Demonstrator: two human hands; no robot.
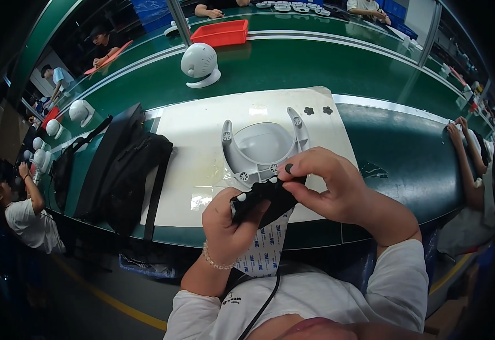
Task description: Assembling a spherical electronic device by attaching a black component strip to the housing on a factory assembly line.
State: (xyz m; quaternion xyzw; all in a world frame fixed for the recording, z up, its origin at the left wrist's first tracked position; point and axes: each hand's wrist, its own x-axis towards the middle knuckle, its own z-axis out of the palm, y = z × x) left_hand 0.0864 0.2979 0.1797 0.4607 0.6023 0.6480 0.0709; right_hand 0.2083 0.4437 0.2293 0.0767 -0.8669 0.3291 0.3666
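My left hand is closed around a black sheet of adhesive pads, which has white gaps along its upper edge. A strip of white backing paper with blue print hangs below it. My right hand is bent in a pinch at the sheet's right end, with a small round black pad at the index fingertip. Just beyond both hands a white plastic base lies with its underside up. It has two curved arms, an oval middle and round ribbed recesses; my fingers partly hide its near edge.
The base lies on a cream board with two dark flower-shaped pieces. Black bags lie to the left. Beyond, a white rounded device and a red tray stand on the green line. Other people work around it.
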